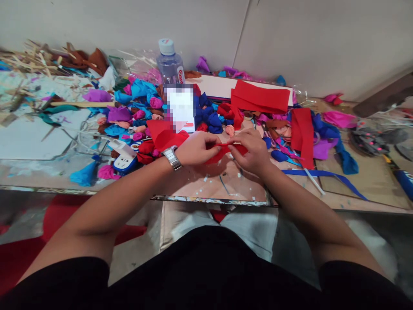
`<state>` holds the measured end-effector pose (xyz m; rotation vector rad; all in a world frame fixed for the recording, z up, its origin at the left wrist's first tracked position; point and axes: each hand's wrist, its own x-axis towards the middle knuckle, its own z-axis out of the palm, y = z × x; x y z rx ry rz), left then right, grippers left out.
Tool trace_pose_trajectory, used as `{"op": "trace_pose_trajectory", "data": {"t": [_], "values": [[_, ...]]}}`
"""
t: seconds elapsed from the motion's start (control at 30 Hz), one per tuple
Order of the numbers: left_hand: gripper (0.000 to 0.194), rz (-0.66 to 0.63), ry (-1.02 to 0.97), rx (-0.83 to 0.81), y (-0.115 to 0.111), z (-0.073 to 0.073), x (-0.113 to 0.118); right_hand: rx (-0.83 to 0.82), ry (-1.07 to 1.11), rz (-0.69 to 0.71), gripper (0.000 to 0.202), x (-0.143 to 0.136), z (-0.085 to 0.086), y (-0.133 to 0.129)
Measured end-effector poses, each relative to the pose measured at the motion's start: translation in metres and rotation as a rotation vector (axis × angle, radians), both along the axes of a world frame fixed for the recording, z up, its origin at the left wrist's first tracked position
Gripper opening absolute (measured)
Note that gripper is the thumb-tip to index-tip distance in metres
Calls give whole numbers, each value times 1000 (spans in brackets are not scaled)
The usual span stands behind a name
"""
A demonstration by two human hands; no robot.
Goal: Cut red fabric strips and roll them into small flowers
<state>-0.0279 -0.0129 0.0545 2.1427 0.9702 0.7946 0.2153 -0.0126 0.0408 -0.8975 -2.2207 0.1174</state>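
Note:
Between my two hands, just above the front of the table, a strip of red crepe paper (220,154) is pinched and folded along its upper edge. My left hand (199,147), below a silver wristwatch, grips it between thumb and curled fingers. From the other side my right hand (250,150) holds the same strip, fingertips almost meeting the left thumb. A wider piece of red crepe paper (165,134) spreads out behind my left wrist; whether it joins the held strip is hidden. Rolled paper flowers (211,116) in blue, red and pink are heaped just behind.
A capped bottle (170,64) stands behind a lit phone (180,107). Red strips (260,95) lie at the back right, near a blue ribbon (325,173). Leftward are a power strip (125,161), green-handled pliers (53,114) and a pile of wooden sticks (30,60).

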Motion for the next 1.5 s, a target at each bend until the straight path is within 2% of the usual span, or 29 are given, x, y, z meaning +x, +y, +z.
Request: {"op": "trace_pose_trajectory", "data": {"t": [0.17, 0.4, 0.63, 0.83, 0.97, 1.23, 1.5], "values": [[24, -9, 31, 37, 1, 0, -3, -19, -72, 28, 21, 0, -4, 0], [25, 62, 72, 102, 0, 3, -3, -2, -10, 25, 16, 0, -2, -1], [35, 61, 180, 65, 0, 6, -4, -52, -74, 41, 12, -1, -4, 0], [38, -37, 283, 94, 1, 7, -7, -48, -122, 54, 11, -3, -7, 1], [34, -57, 262, 116, 1, 6, -5, -52, -127, 53, 13, -3, -6, 1], [27, -4, 192, 32, 4, 1, -3, 4, -123, 68, 15, -2, -5, 0], [22, -26, 98, -59, 5, 0, -3, 68, -72, 105, 14, -3, -6, 0]]}}
